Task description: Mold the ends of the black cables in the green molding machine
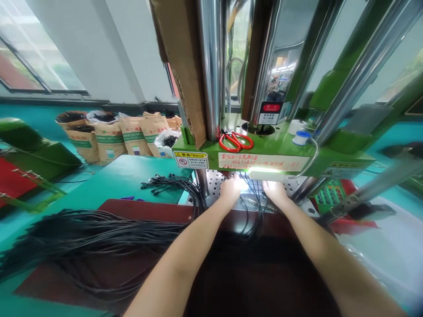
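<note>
Both my arms reach into the lit work area of a green press machine (211, 152). My left hand (230, 188) is over the metal mould area, beside several thin black cables (257, 204) that hang down over the front edge. On the other side of these cables is my right hand (275, 193), at the right of the mould area. Glare from the lamp (268, 174) and blur wash out the fingers of both hands. Whether either hand grips a cable cannot be made out.
A long bundle of black cables (99, 231) lies on the left bench, with more cable ends (165, 182) behind it. Red-handled scissors (236, 141) and a white spool (301, 138) rest on the press. Paper sacks (110, 141) stand behind. Steel columns (211, 70) rise ahead.
</note>
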Motion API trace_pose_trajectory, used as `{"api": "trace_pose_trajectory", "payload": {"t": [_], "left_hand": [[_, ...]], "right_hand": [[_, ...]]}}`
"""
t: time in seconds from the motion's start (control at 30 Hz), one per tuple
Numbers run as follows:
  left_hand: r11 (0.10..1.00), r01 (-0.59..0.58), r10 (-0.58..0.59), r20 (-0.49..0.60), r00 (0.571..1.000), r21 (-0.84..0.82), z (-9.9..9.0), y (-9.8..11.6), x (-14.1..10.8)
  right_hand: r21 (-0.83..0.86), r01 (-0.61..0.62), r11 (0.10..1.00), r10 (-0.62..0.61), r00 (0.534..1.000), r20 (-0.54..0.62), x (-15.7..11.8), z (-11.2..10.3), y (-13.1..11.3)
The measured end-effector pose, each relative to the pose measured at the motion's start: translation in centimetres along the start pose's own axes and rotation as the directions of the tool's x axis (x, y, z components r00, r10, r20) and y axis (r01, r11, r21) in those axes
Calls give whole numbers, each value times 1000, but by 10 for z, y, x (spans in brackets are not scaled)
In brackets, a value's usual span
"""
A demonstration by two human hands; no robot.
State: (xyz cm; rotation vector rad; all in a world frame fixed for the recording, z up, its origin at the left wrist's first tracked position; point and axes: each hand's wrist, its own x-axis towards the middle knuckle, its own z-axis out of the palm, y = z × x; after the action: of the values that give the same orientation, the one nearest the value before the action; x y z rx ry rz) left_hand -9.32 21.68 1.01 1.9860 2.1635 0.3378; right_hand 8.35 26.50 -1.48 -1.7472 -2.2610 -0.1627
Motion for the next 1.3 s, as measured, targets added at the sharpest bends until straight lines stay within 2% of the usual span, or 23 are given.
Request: {"api": "trace_pose_trajectory", "payload": {"t": [0.1, 0.23, 0.37, 0.47, 0.67, 0.93, 1.17, 1.3], "left_hand": [[997, -61, 61, -10, 998, 47, -3, 3, 6], [998, -43, 44, -4, 999, 54, -11, 8, 13], [999, -32, 34, -39, 999, 44, -20, 15, 11], [999, -37, 39, -83, 996, 27, -15, 21, 7], [1000, -20, 22, -100, 995, 16, 2, 20, 10], [997, -76, 79, -158, 984, 23, 10, 19, 16], [995, -102, 101, -263, 960, 12, 2, 30, 1], [990, -138, 134, -254, 958, 4, 8, 37, -10]], "right_hand": [[-11, 2, 1000, -2, 1000, 17, 2, -1, -1], [-19, -2, 1000, 3, 998, 57, 2, -17, -7], [-25, -11, 1000, 13, 997, 74, -3, -38, -24], [-20, -11, 1000, 12, 996, 91, -9, -45, -38], [-18, -64, 998, 66, 985, 158, -12, -36, -44], [-11, -62, 998, 63, 988, 141, -10, -27, -39], [27, 48, 998, -50, 995, 91, -4, -38, -41], [35, 103, 994, -106, 990, 91, -3, -35, -45]]}}
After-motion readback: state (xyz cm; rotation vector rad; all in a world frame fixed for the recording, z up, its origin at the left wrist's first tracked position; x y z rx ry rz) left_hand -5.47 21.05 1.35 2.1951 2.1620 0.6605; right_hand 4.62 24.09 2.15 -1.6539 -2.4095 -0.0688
